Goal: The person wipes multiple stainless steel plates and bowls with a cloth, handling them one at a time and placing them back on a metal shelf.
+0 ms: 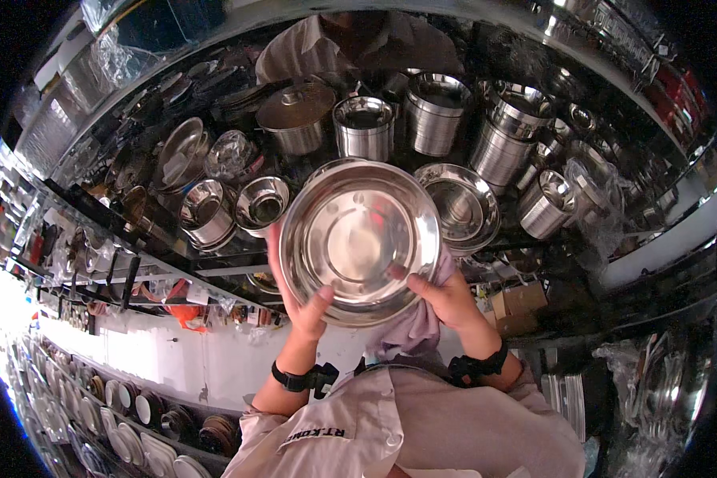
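Note:
A shiny, shallow stainless steel bowl (367,242) is held up between both my hands, its inside facing me. My left hand (303,299) grips its rim at the lower left, thumb over the inside edge. At the lower right, my right hand (445,296) holds the rim with the thumb on top and a mauve cloth (412,328) under the palm, hanging below the bowl. The fingers behind the bowl are hidden. Beyond it, on a dark glossy shelf, stand stacked steel cups (436,116) and a lidded pot (297,119). Another round steel dish (459,206) lies just right of the bowl.
Small steel bowls (263,203) stand close by on the left, more stacked cups (505,143) on the right. Plastic wrap (597,209) lies at the shelf's right. A cardboard box (518,305) sits beyond my right forearm. Plates fill a rack (149,412) at the lower left.

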The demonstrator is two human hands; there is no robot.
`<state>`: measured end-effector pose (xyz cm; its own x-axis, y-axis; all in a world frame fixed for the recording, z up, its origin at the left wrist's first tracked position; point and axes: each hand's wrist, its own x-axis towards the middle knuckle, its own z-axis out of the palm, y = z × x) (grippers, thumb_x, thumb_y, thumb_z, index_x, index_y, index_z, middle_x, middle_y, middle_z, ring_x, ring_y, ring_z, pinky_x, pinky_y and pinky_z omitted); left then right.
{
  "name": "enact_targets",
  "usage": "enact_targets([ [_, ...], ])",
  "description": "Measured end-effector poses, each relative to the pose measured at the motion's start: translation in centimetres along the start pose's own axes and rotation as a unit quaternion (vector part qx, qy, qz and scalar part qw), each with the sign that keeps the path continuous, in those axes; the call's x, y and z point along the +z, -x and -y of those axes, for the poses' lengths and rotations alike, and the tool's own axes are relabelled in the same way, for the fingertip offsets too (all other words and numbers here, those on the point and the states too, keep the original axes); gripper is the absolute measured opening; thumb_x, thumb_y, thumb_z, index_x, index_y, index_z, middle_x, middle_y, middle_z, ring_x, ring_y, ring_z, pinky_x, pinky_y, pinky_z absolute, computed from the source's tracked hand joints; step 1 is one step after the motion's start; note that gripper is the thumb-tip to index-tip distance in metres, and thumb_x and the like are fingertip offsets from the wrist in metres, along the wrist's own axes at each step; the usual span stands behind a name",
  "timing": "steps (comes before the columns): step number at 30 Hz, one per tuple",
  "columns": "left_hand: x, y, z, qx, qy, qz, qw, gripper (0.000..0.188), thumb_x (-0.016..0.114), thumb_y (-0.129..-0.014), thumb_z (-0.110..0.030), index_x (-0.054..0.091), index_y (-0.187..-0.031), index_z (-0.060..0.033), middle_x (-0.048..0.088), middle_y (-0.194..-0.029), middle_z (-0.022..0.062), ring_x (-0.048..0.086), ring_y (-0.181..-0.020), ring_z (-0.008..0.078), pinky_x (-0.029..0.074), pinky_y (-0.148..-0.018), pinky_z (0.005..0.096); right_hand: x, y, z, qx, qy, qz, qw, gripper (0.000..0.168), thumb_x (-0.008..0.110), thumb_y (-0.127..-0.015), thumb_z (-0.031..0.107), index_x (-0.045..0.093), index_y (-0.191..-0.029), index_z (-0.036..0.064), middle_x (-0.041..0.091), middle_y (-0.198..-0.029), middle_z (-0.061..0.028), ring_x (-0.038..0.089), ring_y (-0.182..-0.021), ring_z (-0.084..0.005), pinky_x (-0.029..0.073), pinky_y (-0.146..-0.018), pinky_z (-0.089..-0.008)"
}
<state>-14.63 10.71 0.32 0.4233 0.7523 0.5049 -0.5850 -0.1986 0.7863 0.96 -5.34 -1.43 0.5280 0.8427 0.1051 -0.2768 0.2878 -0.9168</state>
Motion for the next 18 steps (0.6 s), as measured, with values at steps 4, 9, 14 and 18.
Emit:
enact_targets([
  [4,-2.7,2.3,2.3,-0.249,0.179,-0.035,0.951,0.053,0.058,-0.091,-0.021,0.043,-0.137,-0.0007,0.061,-0.122,0.0149,0.061,-0.111,0.0263,0.051,-0.094,0.0408,-1.0,0.0,-1.0,-0.034,0.092,-0.014,0.995,0.066,0.069,-0.09,0.01,0.032,-0.145,0.002,0.055,-0.131,-0.007,0.052,-0.117,-0.0159,0.041,-0.102,-0.0322],
  [9,-1.3,3.0,2.1,-0.243,0.134,-0.056,0.959,0.041,0.048,-0.1,-0.02,0.043,-0.137,-0.0013,0.059,-0.124,0.0132,0.06,-0.11,0.0251,0.051,-0.093,0.0386,-2.7,0.6,-0.6,-0.218,0.251,-0.211,0.919,0.024,0.063,-0.095,0.012,0.057,-0.116,0.0,0.061,-0.104,-0.0045,0.057,-0.096,-0.0152,0.045,-0.084,-0.031],
  [14,1.3,3.1,1.0,-0.214,0.011,0.08,0.973,0.046,0.046,-0.102,-0.024,0.04,-0.14,0.0017,0.054,-0.132,0.0116,0.053,-0.118,0.0206,0.043,-0.099,0.0355,-4.2,2.0,0.3,-0.294,0.33,-0.2,0.874,0.016,0.059,-0.096,0.011,0.057,-0.108,-0.001,0.062,-0.1,-0.0104,0.06,-0.092,-0.0228,0.047,-0.08,-0.0355],
  [18,6.3,2.3,0.3,-0.089,-0.107,0.26,0.955,0.064,0.052,-0.097,-0.023,0.027,-0.148,0.0076,0.048,-0.142,0.019,0.046,-0.131,0.0267,0.031,-0.111,0.0367,-5.7,2.4,0.7,-0.241,0.427,-0.112,0.864,0.029,0.064,-0.09,0.011,0.056,-0.115,-0.001,0.059,-0.107,-0.0196,0.058,-0.1,-0.039,0.044,-0.088,-0.0462],
])
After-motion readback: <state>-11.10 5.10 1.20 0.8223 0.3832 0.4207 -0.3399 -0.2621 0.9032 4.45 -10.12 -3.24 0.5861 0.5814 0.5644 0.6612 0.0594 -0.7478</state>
